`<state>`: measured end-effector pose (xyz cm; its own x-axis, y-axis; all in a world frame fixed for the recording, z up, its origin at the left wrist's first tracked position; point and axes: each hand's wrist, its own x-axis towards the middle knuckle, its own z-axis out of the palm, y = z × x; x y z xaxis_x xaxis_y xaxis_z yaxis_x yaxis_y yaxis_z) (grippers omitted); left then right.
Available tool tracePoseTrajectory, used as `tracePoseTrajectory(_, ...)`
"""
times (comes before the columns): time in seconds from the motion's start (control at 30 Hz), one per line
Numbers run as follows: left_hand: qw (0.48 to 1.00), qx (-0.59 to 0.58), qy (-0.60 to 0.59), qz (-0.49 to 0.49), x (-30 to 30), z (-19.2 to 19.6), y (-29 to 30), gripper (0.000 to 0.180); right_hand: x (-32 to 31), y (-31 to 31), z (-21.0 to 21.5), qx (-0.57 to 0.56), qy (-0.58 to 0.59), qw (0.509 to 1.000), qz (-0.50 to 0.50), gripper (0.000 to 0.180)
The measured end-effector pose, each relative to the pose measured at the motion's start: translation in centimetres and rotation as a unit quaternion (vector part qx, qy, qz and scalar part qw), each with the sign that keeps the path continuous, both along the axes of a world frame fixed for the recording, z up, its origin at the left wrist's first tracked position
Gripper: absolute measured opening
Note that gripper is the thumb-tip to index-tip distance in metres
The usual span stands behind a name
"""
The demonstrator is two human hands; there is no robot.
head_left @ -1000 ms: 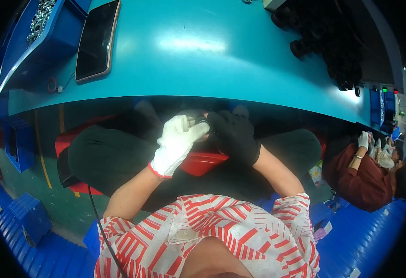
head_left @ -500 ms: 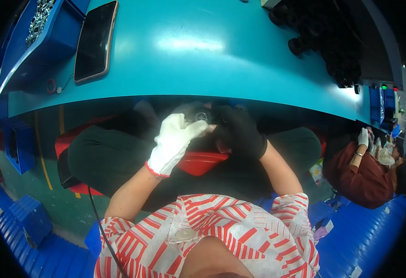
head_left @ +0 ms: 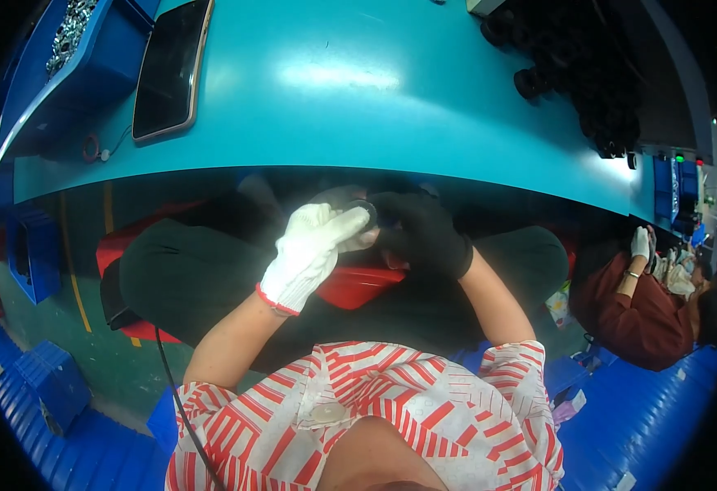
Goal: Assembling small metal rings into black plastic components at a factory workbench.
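I see small dark round part (head_left: 365, 214) below teal table edge (head_left: 375, 164), over lap, between both hands. Left hand in white knit glove (head_left: 309, 254): fingers (head_left: 338, 225) closed against part from left. Right hand in black glove (head_left: 420, 233): curled round part's right side; grip detail hidden, cannot tell. Part mostly covered, shape unclear. Red plastic seat (head_left: 358, 286) beneath.

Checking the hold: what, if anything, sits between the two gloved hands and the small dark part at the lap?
Nothing visible. The left hand and right hand both meet the dark part directly, below the table edge.
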<state>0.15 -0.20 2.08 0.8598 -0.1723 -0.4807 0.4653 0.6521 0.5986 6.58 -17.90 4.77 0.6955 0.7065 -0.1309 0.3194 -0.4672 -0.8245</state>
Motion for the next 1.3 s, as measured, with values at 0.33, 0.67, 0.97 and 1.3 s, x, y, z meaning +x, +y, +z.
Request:
tracePoseTrajectory(0.33, 0.998, -0.022, 0.022, 0.058, -0.1, 0.1, -0.2, 0.014, -1.0, 0.2, -1.0, -0.006, -0.169, 0.985, -0.026, 0.03)
tracePoseTrajectory(0.67, 0.998, -0.002, 0.022, 0.052, 0.1, 0.1, -0.2, 0.013, -0.5, 0.4, -0.4, -0.017, -0.069, 0.997, -0.039, 0.027)
tracePoseTrajectory(0.97, 0.996, 0.068, -0.025, 0.047, -0.2, -0.1, 0.0, 0.019, -0.5, 0.2, -0.4, 0.032, -0.117, 0.992, -0.023, 0.031)
tracePoseTrajectory(1.3, 0.965, 0.249, -0.061, 0.053, -0.6, -0.5, 0.0, 0.031, 0.2, -1.1, -0.3, 0.203, 0.513, 0.825, -0.119, 0.037)
